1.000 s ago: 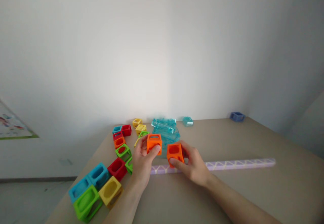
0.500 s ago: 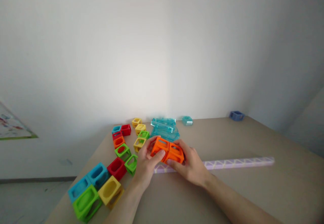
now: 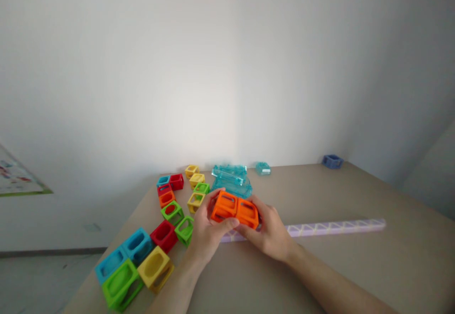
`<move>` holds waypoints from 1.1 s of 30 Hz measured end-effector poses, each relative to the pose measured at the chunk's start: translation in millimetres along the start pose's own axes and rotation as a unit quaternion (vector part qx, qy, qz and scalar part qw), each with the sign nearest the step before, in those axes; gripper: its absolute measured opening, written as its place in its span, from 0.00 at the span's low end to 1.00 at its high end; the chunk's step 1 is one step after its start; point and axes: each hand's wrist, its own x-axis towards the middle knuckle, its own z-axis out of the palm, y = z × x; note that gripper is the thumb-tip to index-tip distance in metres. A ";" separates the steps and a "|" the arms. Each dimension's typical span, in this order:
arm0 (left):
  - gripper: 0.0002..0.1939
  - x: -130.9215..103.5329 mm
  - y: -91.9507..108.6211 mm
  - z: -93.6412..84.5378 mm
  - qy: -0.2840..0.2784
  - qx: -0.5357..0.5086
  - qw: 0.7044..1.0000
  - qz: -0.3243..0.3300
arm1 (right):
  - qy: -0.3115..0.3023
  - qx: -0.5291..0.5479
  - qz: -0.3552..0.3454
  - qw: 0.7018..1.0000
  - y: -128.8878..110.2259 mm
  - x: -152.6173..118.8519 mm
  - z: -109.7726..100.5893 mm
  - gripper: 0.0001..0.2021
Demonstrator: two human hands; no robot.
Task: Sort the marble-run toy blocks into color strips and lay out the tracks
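Two orange hollow blocks (image 3: 236, 208) sit side by side, touching, held up above the table between both hands. My left hand (image 3: 209, 231) is closed around their left end, its thumb along the lower front edge. The right end is gripped by my right hand (image 3: 268, 228), with its thumb below. A pale purple strip with a white zigzag pattern (image 3: 330, 228) lies on the table behind the hands, partly covered by them. Clear teal plastic pieces (image 3: 232, 181) rest just beyond the blocks.
On the table's left side are several hollow blocks, among them a green one (image 3: 122, 284), a yellow one (image 3: 155, 267), a blue one (image 3: 138, 245) and a red one (image 3: 164, 236). A small teal piece (image 3: 263, 168) and a dark blue block (image 3: 332, 161) lie near the wall.
The orange blocks have tilted slightly and now look more level. My left thumb has slid from their front face down to the lower edge, close to my right thumb.
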 end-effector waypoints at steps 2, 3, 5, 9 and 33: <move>0.34 -0.2 0.6 -0.1 0.002 0.002 1.000 0.007 | -0.003 -0.009 0.005 1.000 -0.2 0.1 -0.3 0.13; 0.34 -0.4 0.8 -0.3 0.002 0.003 1.000 0.008 | -0.005 -0.012 0.007 1.000 -0.5 0.0 -0.6 0.13; 0.34 -0.8 1.0 -0.9 0.000 0.009 1.000 0.013 | -0.011 -0.012 0.010 1.000 -1.3 -0.2 -1.4 0.13; 0.34 -2.0 0.7 -2.4 -0.002 0.014 1.000 0.019 | -0.018 -0.002 0.004 1.000 -2.9 -0.7 -2.3 0.13; 0.18 -3.8 3.5 -1.0 -0.019 0.053 0.998 0.036 | 0.020 -0.016 -0.149 0.989 1.9 -0.8 -0.2 0.26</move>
